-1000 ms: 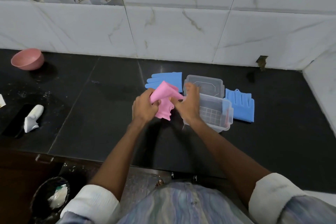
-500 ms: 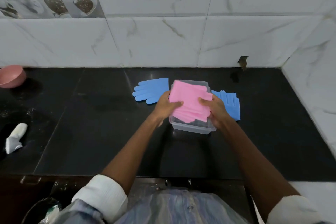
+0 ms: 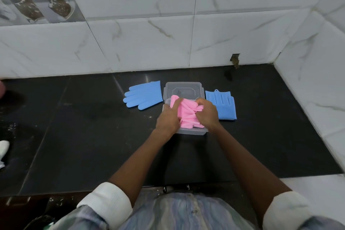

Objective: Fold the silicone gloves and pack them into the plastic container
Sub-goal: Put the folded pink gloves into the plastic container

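Both hands, left hand (image 3: 166, 118) and right hand (image 3: 206, 113), curl their fingers into folded pink silicone gloves (image 3: 187, 115) inside a clear plastic container (image 3: 192, 132). It sits mid black tabletop (image 3: 84, 136), between two flat blue silicone gloves (image 3: 143, 95), with open surface all around.

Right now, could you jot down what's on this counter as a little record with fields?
surface: black stone counter
container: clear plastic container, open, with its clear plastic lid lying behind it
in container: folded pink silicone gloves
left hand: grips the pink gloves
right hand: grips the pink gloves
left of container: flat blue silicone glove
right of container: folded blue silicone glove
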